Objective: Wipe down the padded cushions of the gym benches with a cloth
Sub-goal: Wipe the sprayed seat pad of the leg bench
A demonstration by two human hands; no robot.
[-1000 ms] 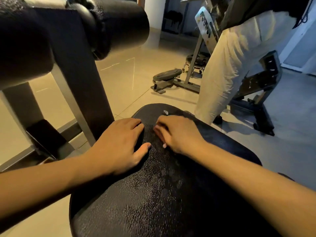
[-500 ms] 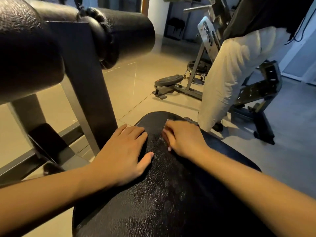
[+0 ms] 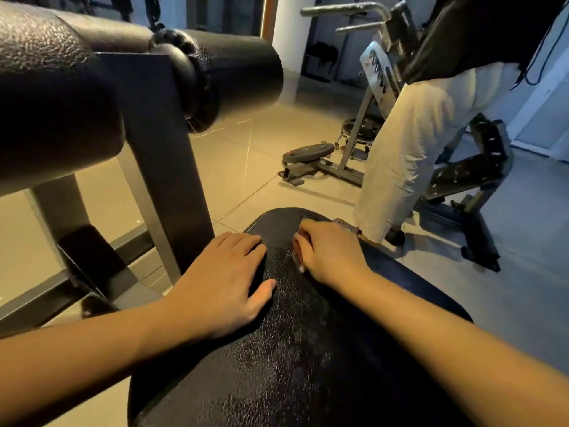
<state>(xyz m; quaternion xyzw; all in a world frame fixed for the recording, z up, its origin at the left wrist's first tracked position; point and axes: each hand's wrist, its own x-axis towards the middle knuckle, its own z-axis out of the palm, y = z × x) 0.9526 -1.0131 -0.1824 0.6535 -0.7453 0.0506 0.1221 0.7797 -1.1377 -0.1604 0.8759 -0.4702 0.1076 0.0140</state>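
A black textured bench cushion [image 3: 308, 349] fills the lower middle of the head view. My left hand [image 3: 224, 282] lies flat on its left side, fingers straight and thumb spread. My right hand [image 3: 329, 254] sits near the cushion's far end with its fingers curled under. A small white bit of cloth [image 3: 301, 268] peeks out beneath that hand; the rest of the cloth is hidden by it.
Two black roller pads [image 3: 231, 72] on a dark steel post [image 3: 160, 167] stand close on the left. A person in pale trousers [image 3: 409, 143] stands just past the cushion's far right. Behind are a weight plate [image 3: 308, 151] and another bench frame [image 3: 471, 174].
My right hand has slid a little toward the cushion's far edge. The left hand stays flat in place. The view has lifted slightly.
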